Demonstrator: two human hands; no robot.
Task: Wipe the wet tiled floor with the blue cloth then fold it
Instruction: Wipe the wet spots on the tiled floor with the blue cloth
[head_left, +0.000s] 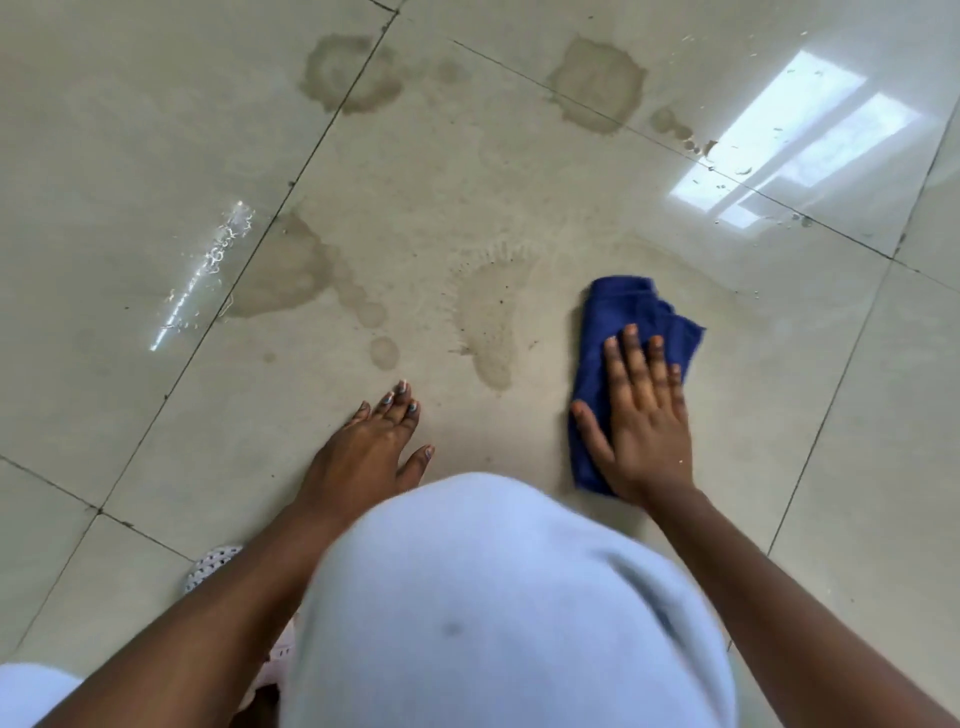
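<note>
The blue cloth (626, 322) lies bunched on the beige tiled floor (467, 171), right of centre. My right hand (641, 415) presses flat on the near half of the cloth, fingers spread. My left hand (371, 447) rests flat on the bare tile to the left, fingers apart, holding nothing. Murky wet patches mark the floor: one puddle (488, 327) between my hands and ahead, another puddle (291, 270) to the left, and two stains farther off, a far-left stain (348, 73) and a far-right stain (597, 83).
My knee in pale blue fabric (498, 597) fills the bottom centre. A white patterned slipper (210, 564) shows at the lower left. Window glare (795, 140) reflects on the far right tiles, with small water droplets around it.
</note>
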